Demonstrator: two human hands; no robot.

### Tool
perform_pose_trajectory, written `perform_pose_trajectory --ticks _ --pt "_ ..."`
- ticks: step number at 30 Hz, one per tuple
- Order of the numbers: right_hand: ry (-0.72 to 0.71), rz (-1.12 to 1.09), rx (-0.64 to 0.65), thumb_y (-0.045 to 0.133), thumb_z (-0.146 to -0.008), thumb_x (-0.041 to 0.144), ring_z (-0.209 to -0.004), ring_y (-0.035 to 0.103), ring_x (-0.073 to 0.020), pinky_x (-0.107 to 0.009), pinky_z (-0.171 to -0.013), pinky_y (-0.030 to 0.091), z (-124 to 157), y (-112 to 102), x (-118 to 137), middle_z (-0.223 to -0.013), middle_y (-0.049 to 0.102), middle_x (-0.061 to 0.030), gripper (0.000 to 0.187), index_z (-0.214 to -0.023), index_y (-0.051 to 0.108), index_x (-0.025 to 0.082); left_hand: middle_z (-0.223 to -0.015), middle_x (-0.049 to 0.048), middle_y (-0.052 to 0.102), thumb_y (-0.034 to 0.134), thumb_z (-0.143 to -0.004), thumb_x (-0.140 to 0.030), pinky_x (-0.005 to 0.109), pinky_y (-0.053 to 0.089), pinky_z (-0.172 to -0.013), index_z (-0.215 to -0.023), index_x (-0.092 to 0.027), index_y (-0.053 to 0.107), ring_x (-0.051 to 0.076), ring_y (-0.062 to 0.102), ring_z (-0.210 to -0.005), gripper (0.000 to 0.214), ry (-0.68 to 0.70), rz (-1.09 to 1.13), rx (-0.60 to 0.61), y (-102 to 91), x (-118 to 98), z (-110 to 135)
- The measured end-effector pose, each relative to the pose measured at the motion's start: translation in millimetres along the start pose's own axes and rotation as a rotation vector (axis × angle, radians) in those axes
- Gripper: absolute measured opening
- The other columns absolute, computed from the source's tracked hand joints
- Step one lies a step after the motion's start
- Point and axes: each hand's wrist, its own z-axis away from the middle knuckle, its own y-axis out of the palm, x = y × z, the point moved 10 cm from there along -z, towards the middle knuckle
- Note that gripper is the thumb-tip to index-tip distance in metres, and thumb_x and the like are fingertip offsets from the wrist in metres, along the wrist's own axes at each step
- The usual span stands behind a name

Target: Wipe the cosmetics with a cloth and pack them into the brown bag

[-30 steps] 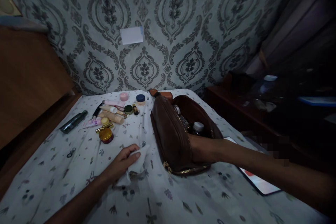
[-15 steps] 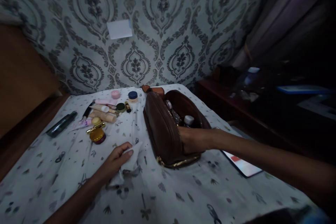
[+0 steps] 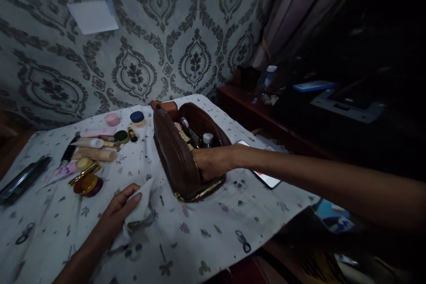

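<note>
An unzipped brown toiletry bag [image 3: 176, 159] stands on the patterned cloth [image 3: 186, 248] in the middle. My right hand [image 3: 213, 162] reaches inside it, its fingers hidden by the bag's side. A white-capped bottle [image 3: 208, 140] and other small items show within the bag. Left of the bag, my left hand [image 3: 123, 206] is closed on a crumpled white wipe [image 3: 140, 208], thumb on top. Beyond that hand lie cosmetics: an amber jar [image 3: 88, 185], a gold tube [image 3: 84, 174], a beige tube [image 3: 96, 154], a green-lidded jar [image 3: 121, 136] and a blue-lidded jar [image 3: 137, 119].
A dark transparent case [image 3: 25, 179] lies at the far left and a pink jar [image 3: 112, 119] near the back. Under my right forearm is a phone [image 3: 269, 179] with a lit screen. A dark red ledge [image 3: 246, 111] runs beyond the right edge.
The view has turned to the right, so everything sits further left. My right hand is still in the bag, and my left still holds the wipe.
</note>
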Motion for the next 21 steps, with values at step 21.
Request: perform_pose_trajectory --ticks 21 --pt "0.304 0.084 -0.103 0.059 -0.064 -0.010 -0.082 0.067 -0.0235 -0.035 -0.075 0.047 32.2 -37.7 1.2 -0.077 0.068 -0.0057 0.029 -0.059 0.059 0.019 -0.070 -0.0034 0.061 0.075 -0.070 -0.056 0.019 0.041 -0.054 -0.095 -0.020 0.061 0.013 0.054 -0.057 0.046 -0.027 -0.030 -0.050 -6.9 5.1 -1.7"
